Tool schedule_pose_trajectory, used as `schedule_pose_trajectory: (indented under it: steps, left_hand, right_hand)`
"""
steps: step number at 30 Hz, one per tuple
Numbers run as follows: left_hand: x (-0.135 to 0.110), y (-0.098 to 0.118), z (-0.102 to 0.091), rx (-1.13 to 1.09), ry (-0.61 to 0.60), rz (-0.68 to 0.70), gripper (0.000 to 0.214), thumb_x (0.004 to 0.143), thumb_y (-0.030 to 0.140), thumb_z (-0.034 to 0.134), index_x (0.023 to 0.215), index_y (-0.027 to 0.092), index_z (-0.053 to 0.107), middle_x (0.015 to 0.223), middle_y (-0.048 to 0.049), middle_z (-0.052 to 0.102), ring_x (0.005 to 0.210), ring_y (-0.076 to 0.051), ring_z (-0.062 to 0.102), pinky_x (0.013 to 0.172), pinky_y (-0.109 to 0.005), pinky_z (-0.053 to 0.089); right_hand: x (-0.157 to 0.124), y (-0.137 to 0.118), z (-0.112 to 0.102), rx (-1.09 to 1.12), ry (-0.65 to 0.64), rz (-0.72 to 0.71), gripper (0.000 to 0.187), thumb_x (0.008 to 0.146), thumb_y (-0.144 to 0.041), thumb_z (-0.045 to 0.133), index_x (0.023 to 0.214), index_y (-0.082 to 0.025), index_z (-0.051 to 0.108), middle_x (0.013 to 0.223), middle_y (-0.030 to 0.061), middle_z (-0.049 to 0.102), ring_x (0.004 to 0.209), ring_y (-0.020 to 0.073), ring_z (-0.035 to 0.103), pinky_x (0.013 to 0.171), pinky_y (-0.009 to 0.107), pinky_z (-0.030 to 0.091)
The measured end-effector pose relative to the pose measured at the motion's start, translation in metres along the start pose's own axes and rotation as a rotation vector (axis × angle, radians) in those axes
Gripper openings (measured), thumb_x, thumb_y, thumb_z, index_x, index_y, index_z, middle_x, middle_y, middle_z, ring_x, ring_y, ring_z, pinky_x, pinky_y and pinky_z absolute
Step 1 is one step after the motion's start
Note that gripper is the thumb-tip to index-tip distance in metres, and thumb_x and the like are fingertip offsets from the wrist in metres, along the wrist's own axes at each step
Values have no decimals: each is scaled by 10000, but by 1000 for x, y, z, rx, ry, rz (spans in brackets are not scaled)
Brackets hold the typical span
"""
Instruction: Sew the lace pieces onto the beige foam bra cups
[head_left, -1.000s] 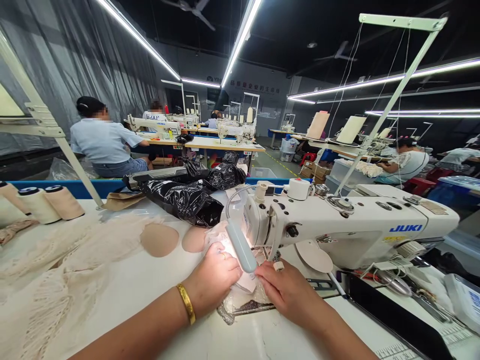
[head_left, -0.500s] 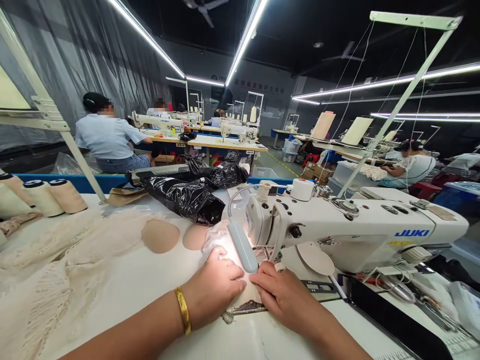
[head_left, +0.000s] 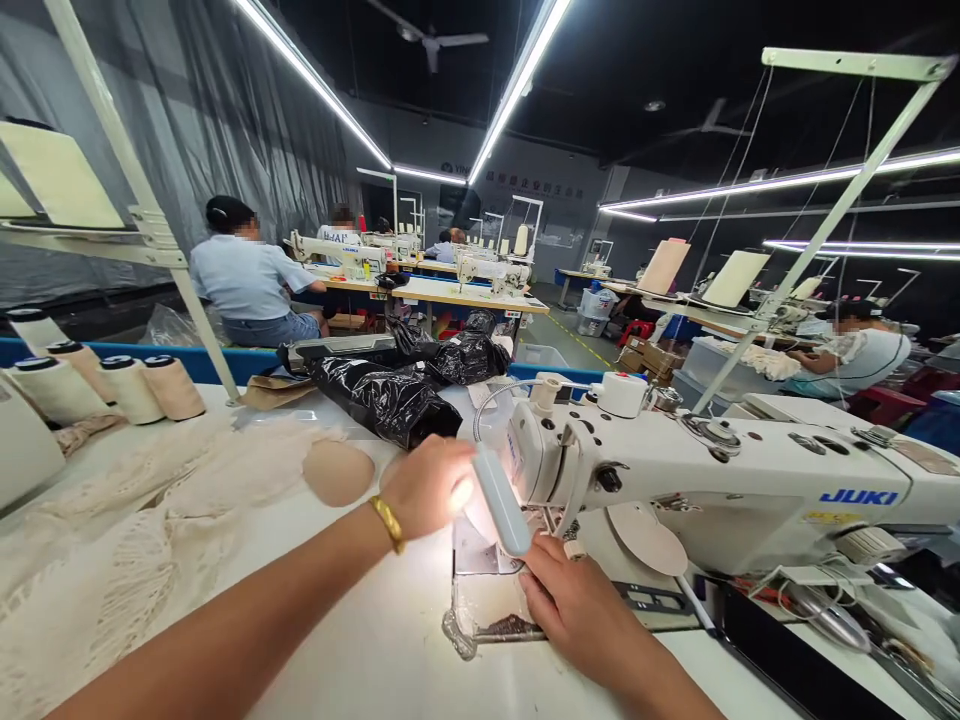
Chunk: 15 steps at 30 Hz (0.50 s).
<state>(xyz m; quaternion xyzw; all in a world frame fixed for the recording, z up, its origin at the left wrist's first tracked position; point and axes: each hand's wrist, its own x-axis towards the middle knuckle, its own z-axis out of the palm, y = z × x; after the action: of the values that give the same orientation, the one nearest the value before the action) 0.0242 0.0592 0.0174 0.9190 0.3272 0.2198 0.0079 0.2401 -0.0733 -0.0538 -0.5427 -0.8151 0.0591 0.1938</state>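
My left hand (head_left: 424,487), with a gold bracelet (head_left: 388,525) at the wrist, is raised beside the grey lamp (head_left: 501,500) of the sewing machine (head_left: 675,470). Its fingers are curled in and lit brightly, so what they hold cannot be made out. A pale piece of material (head_left: 480,515) shows partly between that hand and the lamp. My right hand (head_left: 574,600) rests at the needle area, fingers together and bent; their tips are partly hidden by the lamp. In front of them lies the machine's bed plate (head_left: 487,595).
Lace fabric (head_left: 187,485) and a beige oval pad (head_left: 337,473) lie at left. Black plastic bags (head_left: 390,400) sit behind. Thread cones (head_left: 172,388) stand at far left. A round pad (head_left: 646,538) and black phone (head_left: 795,650) lie at right. Other people work at machines beyond.
My left hand has moved up and away from the bed plate, uncovering it; the crumpled pale fabric no longer shows there. My right hand stays near the needle. The view has shifted slightly.
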Motion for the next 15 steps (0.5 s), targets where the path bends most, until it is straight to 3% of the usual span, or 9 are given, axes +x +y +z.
schedule_pose_trajectory:
  steps: [2, 4, 9, 12, 15]
  left_hand:
    - [25, -13, -5, 41, -18, -201, 199, 1038, 175, 516, 1140, 165, 687, 1153, -94, 701, 1084, -246, 657, 971, -448, 536]
    - [46, -22, -3, 48, -98, -349, 283, 1017, 325, 631, 1252, 168, 640, 1257, -99, 662, 1081, -250, 670, 925, -460, 580]
    - [58, -19, 21, -9, -272, -491, 342, 999, 341, 664, 1296, 176, 621, 1295, -101, 644, 1093, -261, 672, 905, -451, 595]
    - [50, -13, 14, -15, -217, -497, 335, 1002, 349, 662, 1287, 178, 627, 1301, -102, 642, 1089, -257, 672, 904, -450, 597]
    - [37, -16, -24, 18, -47, -507, 246, 1024, 328, 615, 1218, 180, 650, 1182, -78, 687, 1009, -224, 683, 888, -421, 584]
  right_hand:
    - [0, 1, 2, -5, 4, -4, 216, 1001, -172, 396, 1039, -248, 595, 971, 61, 671, 881, 255, 636, 723, 345, 470]
    - [0, 2, 5, -22, 4, -8, 220, 1009, -184, 387, 1030, -252, 595, 971, 66, 688, 873, 255, 663, 716, 343, 495]
    - [1, 4, 7, -62, 32, -56, 230, 1020, -209, 377, 1013, -251, 603, 985, 76, 722, 788, 238, 701, 674, 335, 530]
    - [1, 4, 7, -72, 32, -56, 242, 1028, -214, 360, 1024, -251, 600, 987, 77, 723, 761, 230, 702, 642, 325, 525]
    - [0, 3, 7, -64, 22, -35, 236, 1029, -211, 358, 1029, -257, 590, 999, 73, 717, 779, 228, 702, 653, 323, 518]
